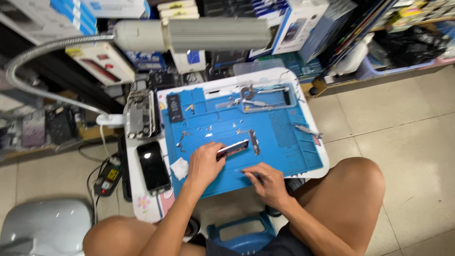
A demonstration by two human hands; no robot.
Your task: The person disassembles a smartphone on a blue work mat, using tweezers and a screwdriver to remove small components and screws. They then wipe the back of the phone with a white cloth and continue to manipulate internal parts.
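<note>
Phone teardown looks well underway here. The left hand (pixel 204 162) is clamped on a stripped phone frame (pixel 233 148), holding it up on its edge over the blue silicone work mat (pixel 284 147), near the mat's front middle. The right hand (pixel 266 179) is pinched together around a thin tool (pixel 247 171), probably tweezers or a fine driver, though it's too small in this view to say which. Its tip points left toward the frame, not touching it as far as I can tell.

What's done, judging by the layout: the screen is already off, since a dark phone or display panel (pixel 152 166) lies face up just left of the mat, and another opened phone body (pixel 140 115) with its guts showing sits behind that. A black battery-like part (pixel 174 108) lies at the mat's back left, a narrow metal strip (pixel 254 141) rests just right of the frame, and little screws and brackets (pixel 208 128) are scattered across the middle. More tools sit in a clear tray (pixel 265 97) at the back, and one loose tool (pixel 307 130) is on the right edge. A white wipe (pixel 180 168) lies by the left wrist.

What's left: I'd guess the frame is still getting picked clean, and nothing looks reassembled yet.
</note>
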